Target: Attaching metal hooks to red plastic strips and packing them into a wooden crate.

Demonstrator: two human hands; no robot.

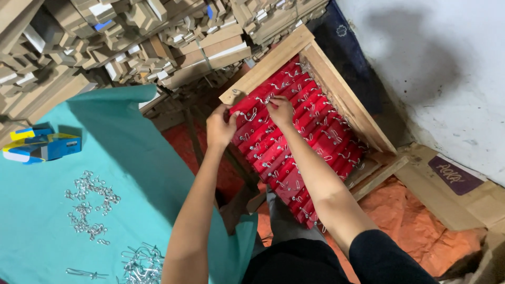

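A wooden frame [344, 94] leans against the wall and holds several rows of red pieces [310, 113] fitted with small silver metal hooks. My left hand [220, 126] pinches the near end of a red piece at the frame's top left corner. My right hand [281, 109] pinches a silver hook [263, 100] on a red piece just to the right of it. Both forearms reach up from the bottom of the view.
A teal cloth [105, 158] covers the surface at left, with loose silver hooks [87, 202] and a blue and yellow box [39, 146] on it. Stacked wooden pieces [131, 37] fill the top. Orange sheeting [415, 221] and flattened cardboard [452, 184] lie at right.
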